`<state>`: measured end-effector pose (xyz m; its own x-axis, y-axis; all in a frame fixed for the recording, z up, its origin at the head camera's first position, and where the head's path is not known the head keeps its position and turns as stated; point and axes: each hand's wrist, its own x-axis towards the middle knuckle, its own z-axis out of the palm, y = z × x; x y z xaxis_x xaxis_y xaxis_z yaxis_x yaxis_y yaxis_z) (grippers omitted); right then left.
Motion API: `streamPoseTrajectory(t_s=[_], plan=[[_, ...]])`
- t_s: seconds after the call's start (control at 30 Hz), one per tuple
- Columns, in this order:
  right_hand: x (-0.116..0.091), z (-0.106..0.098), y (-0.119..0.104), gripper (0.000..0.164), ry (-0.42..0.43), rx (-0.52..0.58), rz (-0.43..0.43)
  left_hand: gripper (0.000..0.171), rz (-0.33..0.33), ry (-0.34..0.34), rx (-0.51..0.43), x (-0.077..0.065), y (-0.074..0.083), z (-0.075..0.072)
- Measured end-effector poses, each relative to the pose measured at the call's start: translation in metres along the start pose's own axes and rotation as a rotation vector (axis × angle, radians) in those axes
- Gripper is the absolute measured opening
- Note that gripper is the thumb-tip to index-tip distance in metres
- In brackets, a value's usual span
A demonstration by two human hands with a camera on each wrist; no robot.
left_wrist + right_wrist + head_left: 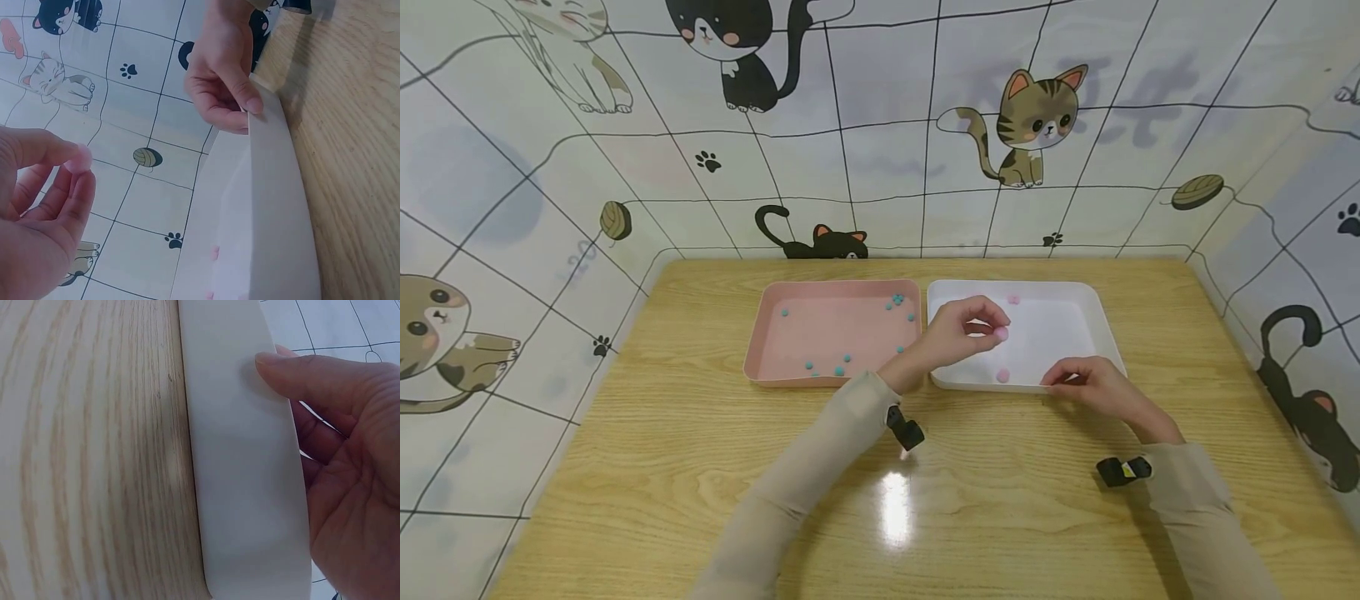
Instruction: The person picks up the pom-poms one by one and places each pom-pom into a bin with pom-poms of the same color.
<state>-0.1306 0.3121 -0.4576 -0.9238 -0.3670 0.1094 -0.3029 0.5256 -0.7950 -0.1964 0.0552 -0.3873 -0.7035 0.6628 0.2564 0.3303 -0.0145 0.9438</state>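
Observation:
My left hand (964, 333) pinches a small round pink ball (79, 160) between thumb and fingertips, held above the white tray (1060, 321). In the left wrist view the ball shows at the tips of the fingers. The right hand (1097, 387) grips the tray's near wall toward its right corner. Its thumb (275, 372) lies on the outer side, with the fingers over the inside. Other pink balls lie in this tray, one (1003, 376) by the near wall and a small pink cluster (1013, 300) by the far wall.
A pink tray (820, 312) stands close to the left of the white one, with several small teal balls (839, 371) scattered in it. Both sit toward the back of the wooden table (1000, 517). Behind rises a cat-printed backdrop (880, 167), which also runs along both sides.

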Motion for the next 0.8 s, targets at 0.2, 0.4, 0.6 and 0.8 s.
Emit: streamPoseTrajectory(t_s=[0.2, 0.4, 0.6, 0.8], plan=[[0.0, -0.001, -0.002, 0.012, -0.009, -0.006, 0.011, 0.015, -0.042, 0.008, -0.064, 0.009, 0.01, -0.004], [0.0, -0.002, -0.003, 0.012, -0.01, -0.02, 0.015, 0.016, -0.064, 0.017, -0.118, 0.026, -0.013, -0.005], [-0.001, -0.003, -0.004, 0.011, -0.015, -0.008, 0.021, 0.015, -0.101, 0.044, -0.135, 0.039, -0.02, -0.007], [-0.001, -0.003, -0.003, 0.011, -0.013, -0.006, 0.001, 0.018, -0.127, 0.041, -0.134, 0.048, -0.021, -0.008]])
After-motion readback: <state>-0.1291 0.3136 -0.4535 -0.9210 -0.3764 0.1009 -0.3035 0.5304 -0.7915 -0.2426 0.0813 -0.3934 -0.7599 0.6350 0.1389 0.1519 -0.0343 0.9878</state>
